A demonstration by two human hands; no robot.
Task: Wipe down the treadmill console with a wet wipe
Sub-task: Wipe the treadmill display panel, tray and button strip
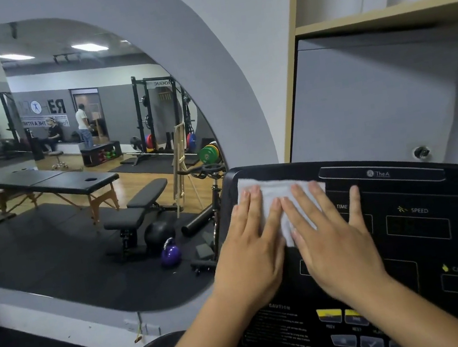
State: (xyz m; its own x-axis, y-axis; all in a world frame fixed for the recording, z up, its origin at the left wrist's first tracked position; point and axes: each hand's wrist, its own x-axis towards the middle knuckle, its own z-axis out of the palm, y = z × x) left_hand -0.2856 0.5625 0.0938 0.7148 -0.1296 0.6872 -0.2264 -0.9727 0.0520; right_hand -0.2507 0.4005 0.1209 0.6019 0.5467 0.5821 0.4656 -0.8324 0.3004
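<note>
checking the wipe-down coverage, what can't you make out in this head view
Head view:
- Lower part of the wet wipe: under the left hand and right hand.
- Display under the TIME label: behind the right hand.
- The caution text: blurred, too small to read.
- Right side of the console and its bottom buttons: cut off by frame edges.

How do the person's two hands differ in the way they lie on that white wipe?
The left hand keeps its fingers close together on the wet wipe; the right hand splays its outermost finger onto the bare console. The left hand lies by the console's left edge; the right hand further in. Both press flat, fingers straight, side by side.
</note>
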